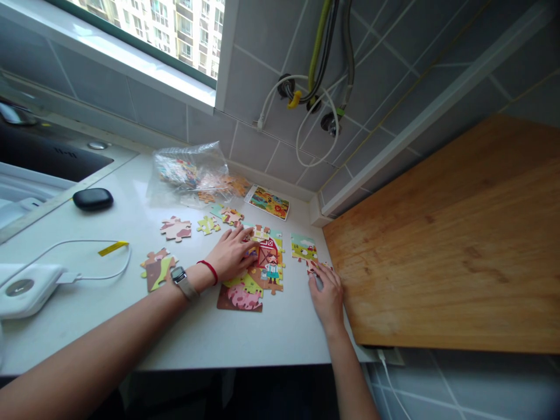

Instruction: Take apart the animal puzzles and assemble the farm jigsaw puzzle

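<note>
My left hand [233,252] lies flat with outstretched fingers on the left part of a partly joined jigsaw puzzle [272,265], which shows a red barn, a farmer and a pink pig. To the right, the fingers of my right hand [329,294] are bent over a puzzle piece [310,266], gripping it against the counter; much of this piece is hidden. Just above it is another section [303,247] with a sheep and a red vehicle. Loose pieces lie left of my left hand: a pink-brown one [175,228], a green one [208,225] and a larger brown-green section [156,268].
A clear plastic bag [188,172] of puzzle pieces and a picture card [268,202] lie toward the wall. A black oval object [93,199] and a white charger [30,289] with cable are at left, near the sink [48,153]. A wooden board [446,245] borders the right side.
</note>
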Motion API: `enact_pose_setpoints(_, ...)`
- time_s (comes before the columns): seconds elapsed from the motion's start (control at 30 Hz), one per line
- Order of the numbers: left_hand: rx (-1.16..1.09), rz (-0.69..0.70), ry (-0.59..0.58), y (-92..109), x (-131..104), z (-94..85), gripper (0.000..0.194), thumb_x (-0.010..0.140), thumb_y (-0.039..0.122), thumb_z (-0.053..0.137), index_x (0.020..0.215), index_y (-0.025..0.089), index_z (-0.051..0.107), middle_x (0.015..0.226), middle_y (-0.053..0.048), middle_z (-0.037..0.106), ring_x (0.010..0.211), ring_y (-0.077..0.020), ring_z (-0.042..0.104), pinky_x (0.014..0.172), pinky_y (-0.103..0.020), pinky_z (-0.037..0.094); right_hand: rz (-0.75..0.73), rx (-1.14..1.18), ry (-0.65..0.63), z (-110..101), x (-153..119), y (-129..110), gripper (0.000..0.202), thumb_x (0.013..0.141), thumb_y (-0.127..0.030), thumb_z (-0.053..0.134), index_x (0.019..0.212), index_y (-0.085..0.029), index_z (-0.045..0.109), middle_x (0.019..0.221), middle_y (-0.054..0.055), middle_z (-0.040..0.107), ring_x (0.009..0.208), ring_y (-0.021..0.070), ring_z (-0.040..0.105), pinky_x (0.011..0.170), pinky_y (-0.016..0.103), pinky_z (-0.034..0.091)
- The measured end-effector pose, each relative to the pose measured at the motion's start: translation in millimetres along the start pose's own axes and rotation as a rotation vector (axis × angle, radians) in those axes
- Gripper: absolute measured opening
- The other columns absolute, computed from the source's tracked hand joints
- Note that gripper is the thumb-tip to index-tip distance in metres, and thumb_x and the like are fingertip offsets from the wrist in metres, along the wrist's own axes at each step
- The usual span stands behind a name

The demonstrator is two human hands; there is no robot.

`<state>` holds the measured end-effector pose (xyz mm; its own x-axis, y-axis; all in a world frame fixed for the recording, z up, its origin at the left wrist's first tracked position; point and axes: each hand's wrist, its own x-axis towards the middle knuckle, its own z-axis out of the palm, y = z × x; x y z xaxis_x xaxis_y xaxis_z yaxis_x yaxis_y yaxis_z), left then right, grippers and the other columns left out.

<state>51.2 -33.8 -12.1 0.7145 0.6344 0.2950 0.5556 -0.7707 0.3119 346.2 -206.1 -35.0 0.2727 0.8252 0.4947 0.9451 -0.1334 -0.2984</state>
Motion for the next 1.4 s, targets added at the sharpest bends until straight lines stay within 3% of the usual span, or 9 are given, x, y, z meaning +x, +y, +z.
enact_pose_setpoints(0.13,0.002,-0.007,-0.012,0,1,-0.1,0.031,0.098,0.043,0.06,0.124,0.03,0.07,0.148,-0.012,0.053,0.137,-0.0384,0.046,0.11,-0.057,0.04,-0.012,0.023,-0.004,0,1,-1,0.034,0.098,-0.033,0.057,0.121,-0.018,0.077,0.131,0.012,0.073,0.126,0.0311,0.061,0.113,0.056,0.046)
enact_pose_setpoints(0.27,0.005,-0.008,-0.013,1,1,-1.1,0.03,0.098,0.042,0.061,0.124,0.03,0.071,0.148,-0.012,0.053,0.136,-0.0374,0.047,0.109,-0.056,0.04,-0.038,0.067,-0.086,1,1,-3,0.042,0.102,-0.038,0.055,0.137,-0.02,0.069,0.145,0.011,0.065,0.141,0.0314,0.051,0.119,0.059,0.039)
enact_pose_setpoints(0.37,0.004,-0.006,-0.016,1,1,-2.1,0.03,0.098,0.042,0.06,0.123,0.029,0.071,0.148,-0.012,0.053,0.136,-0.0375,0.047,0.109,-0.056,0.04,-0.034,0.08,-0.127,3,0,-3,0.041,0.103,-0.039,0.053,0.136,-0.021,0.069,0.145,0.011,0.066,0.143,0.032,0.05,0.121,0.061,0.037)
enact_pose_setpoints(0.53,-0.01,-0.009,-0.028,1,1,-2.4,0.031,0.098,0.042,0.06,0.125,0.029,0.071,0.148,-0.012,0.053,0.136,-0.0374,0.046,0.111,-0.055,0.039,-0.043,0.116,-0.084,-1,2,-7,0.039,0.102,-0.036,0.055,0.133,-0.019,0.071,0.142,0.014,0.067,0.139,0.031,0.055,0.12,0.06,0.04)
enact_pose_setpoints(0.77,-0.034,-0.007,-0.015,-1,3,-2.9,0.028,0.099,0.039,0.059,0.121,0.03,0.072,0.146,-0.011,0.055,0.133,-0.0353,0.049,0.109,-0.054,0.04,-0.007,0.257,0.243,-10,3,-5,0.031,0.1,-0.018,0.048,0.111,-0.02,0.076,0.113,0.012,0.078,0.108,0.0237,0.074,0.096,0.045,0.061)
enact_pose_setpoints(0.9,-0.071,-0.028,0.014,-4,4,-2.6,0.025,0.099,0.038,0.057,0.116,0.032,0.074,0.141,-0.009,0.06,0.133,-0.0341,0.05,0.107,-0.054,0.04,-0.002,0.298,0.238,-9,3,-2,0.033,0.093,-0.011,0.045,0.1,-0.019,0.076,0.121,0.014,0.075,0.107,0.0244,0.073,0.085,0.041,0.064)
enact_pose_setpoints(1.13,-0.104,-0.056,0.041,-7,6,-0.1,0.023,0.098,0.034,0.056,0.108,0.031,0.077,0.137,-0.006,0.064,0.132,-0.0321,0.053,0.108,-0.053,0.041,0.033,0.259,0.267,-10,6,-3,0.034,0.08,-0.004,0.045,0.085,-0.02,0.074,0.108,0.011,0.072,0.107,0.0255,0.07,0.095,0.044,0.058)
enact_pose_setpoints(1.27,-0.088,-0.064,0.038,-5,6,-2.7,0.024,0.097,0.035,0.057,0.11,0.031,0.076,0.139,-0.006,0.064,0.133,-0.0323,0.053,0.111,-0.054,0.041,-0.017,0.342,0.248,-10,7,-7,0.033,0.084,-0.006,0.043,0.081,-0.022,0.072,0.092,0.007,0.071,0.095,0.0239,0.07,0.097,0.045,0.056)
enact_pose_setpoints(1.4,-0.101,-0.079,0.044,-2,5,-4.6,0.022,0.094,0.033,0.06,0.107,0.03,0.077,0.138,-0.006,0.065,0.132,-0.0313,0.055,0.113,-0.052,0.041,-0.078,0.384,0.168,-10,5,-11,0.029,0.088,-0.009,0.047,0.082,-0.023,0.072,0.088,0.005,0.074,0.088,0.0232,0.07,0.099,0.046,0.054)
